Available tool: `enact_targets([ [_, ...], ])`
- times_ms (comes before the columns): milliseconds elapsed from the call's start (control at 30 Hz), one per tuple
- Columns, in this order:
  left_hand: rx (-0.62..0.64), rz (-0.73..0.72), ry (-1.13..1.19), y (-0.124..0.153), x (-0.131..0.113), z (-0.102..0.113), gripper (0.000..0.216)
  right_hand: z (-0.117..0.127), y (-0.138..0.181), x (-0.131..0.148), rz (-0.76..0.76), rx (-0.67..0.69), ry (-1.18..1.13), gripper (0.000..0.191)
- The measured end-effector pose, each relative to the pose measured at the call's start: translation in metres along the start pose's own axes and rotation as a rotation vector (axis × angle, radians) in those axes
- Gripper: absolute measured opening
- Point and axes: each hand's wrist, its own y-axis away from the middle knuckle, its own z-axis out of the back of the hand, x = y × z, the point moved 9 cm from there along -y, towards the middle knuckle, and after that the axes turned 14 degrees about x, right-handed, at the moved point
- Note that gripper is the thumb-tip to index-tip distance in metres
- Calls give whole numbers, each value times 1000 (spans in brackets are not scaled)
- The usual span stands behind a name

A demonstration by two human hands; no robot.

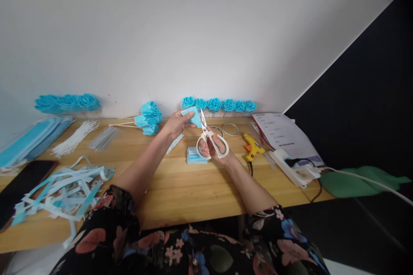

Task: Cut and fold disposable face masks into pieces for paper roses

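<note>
My left hand (177, 123) pinches a small folded piece of blue fabric (193, 116) held up above the wooden table (180, 189). My right hand (215, 147) grips white-handled scissors (209, 139), fingers through the loops, blades pointing up and touching the right edge of the blue piece. Directly below the hands a small stack of blue cut pieces (195, 155) lies on the table.
Blue fabric roses (219, 104) line the wall, more at the left (67, 102) and on sticks (149, 117). Blue masks (30, 139), white ear loops (75, 137), cut strips (64, 189) and a phone (22, 180) lie left. A yellow glue gun (253, 147), power strip (295, 167), papers (282, 131) and wire rings (229, 129) lie right.
</note>
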Motion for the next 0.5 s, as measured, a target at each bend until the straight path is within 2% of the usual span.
enact_targets([
  [267, 45, 47, -63, 2, 7, -12, 48, -3, 1, 3, -7, 23, 5, 59],
  [500, 86, 73, -59, 2, 13, -19, 46, -2, 0, 9, 38, -22, -3, 58],
])
